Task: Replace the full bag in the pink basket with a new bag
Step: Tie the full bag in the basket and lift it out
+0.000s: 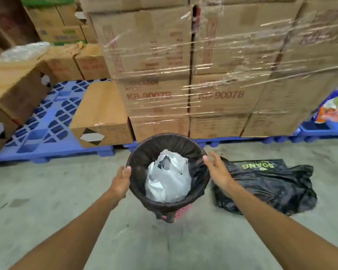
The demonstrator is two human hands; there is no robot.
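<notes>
Left hand [122,179] and right hand [216,168], fingers loosely spread, flank the lined pink basket [180,211] rim; spare black bag [265,184] lies just right of the right hand.

Likely warehouse: shrink-wrapped carton stacks [193,65], blue plastic pallets [47,121], concrete floor [57,191].

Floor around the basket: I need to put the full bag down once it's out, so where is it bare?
Bare concrete lies left of the basket, below the blue pallet. The right is crowded by the black bag; boxes wall the back.
</notes>
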